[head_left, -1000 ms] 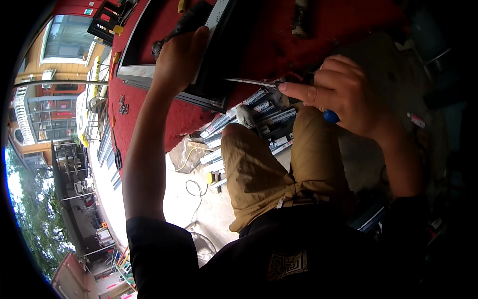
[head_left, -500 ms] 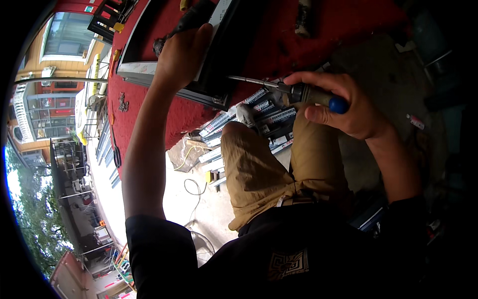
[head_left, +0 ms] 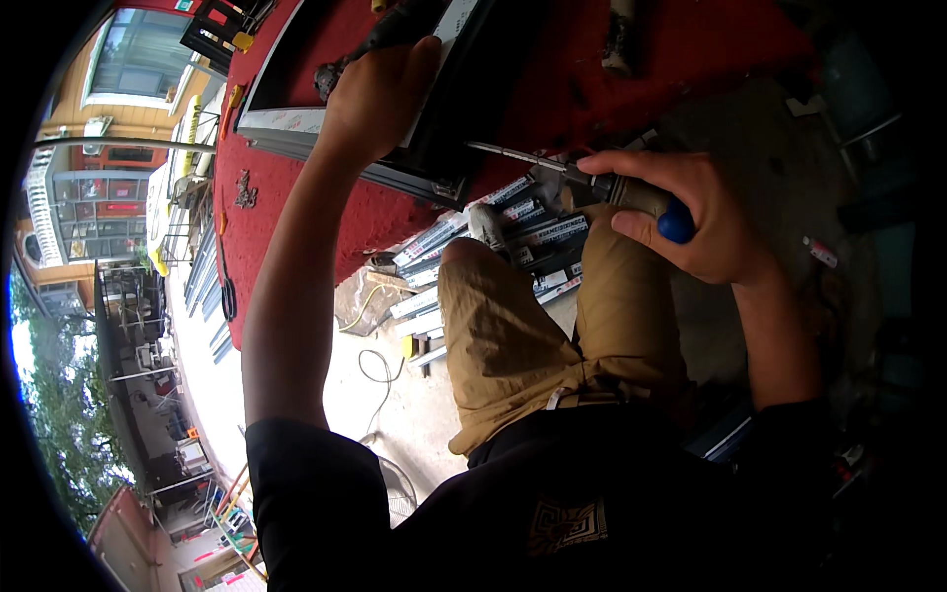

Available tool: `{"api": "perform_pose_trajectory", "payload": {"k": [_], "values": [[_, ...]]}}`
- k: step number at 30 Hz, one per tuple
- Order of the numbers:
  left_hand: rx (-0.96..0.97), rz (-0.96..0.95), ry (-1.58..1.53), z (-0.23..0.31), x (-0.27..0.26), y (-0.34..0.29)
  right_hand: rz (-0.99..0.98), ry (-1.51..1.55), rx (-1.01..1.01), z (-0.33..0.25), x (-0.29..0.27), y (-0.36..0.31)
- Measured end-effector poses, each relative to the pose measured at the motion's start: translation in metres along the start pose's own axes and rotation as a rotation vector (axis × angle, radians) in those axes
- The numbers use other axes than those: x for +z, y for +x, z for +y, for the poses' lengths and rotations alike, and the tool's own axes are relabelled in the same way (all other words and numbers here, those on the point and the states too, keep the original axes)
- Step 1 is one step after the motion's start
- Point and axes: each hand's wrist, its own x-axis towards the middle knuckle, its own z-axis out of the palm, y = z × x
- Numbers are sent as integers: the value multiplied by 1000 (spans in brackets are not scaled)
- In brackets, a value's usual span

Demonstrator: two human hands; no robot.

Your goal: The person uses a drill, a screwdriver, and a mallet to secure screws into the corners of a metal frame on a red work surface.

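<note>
A dark metal frame [head_left: 286, 135], partly faced with white film, lies on a red cloth-covered table [head_left: 286, 232]. My left hand [head_left: 380, 104] is closed over the frame's side bar; its fingertips are mostly hidden. A dark tool [head_left: 390, 30] with a knobbly end lies just beyond that hand, inside the frame. In my right hand [head_left: 700, 212] is a screwdriver [head_left: 641, 195] with a long thin shaft and a blue handle end. Its shaft points left to the frame's near corner. Whether the tip touches the frame I cannot tell in the dark shadow.
Below the table, several profile bars [head_left: 533, 232] in printed film lie on the floor by my shoe [head_left: 486, 227]. A cable [head_left: 380, 365] loops across the bright floor. A dark cylindrical object [head_left: 619, 39] sits on the table's right part. Small metal pieces [head_left: 245, 189] lie at the table's left.
The view has shifted slightly. Both hands, the frame and the screwdriver appear a little further right; the right hand keeps its hold and the left stays on the frame.
</note>
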Motion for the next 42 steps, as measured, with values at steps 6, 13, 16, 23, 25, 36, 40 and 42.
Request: {"api": "perform_pose_trajectory", "payload": {"k": [6,13,16,23,25,36,40,42], "values": [[13,7,7,0,1,1,-28,197,96,1,-2,1],[84,-10,9,0,-3,-3,-20,180,79,3,-3,1],[167,18,65,-5,1,-1,0,-64,-41,-6,-14,3],[-100,204,-325,-9,-4,-15,257,-94,73,-39,-16,-28],[36,480,-769,0,-14,-46,274,-66,112,-52,4,-41],[71,156,-1393,79,46,-256,-112,-12,-111,-80,149,-14],[-218,387,-1585,52,41,-281,-306,-107,-205,-101,170,9],[-258,549,-1784,47,26,-286,-351,-170,-313,-106,163,33]]}}
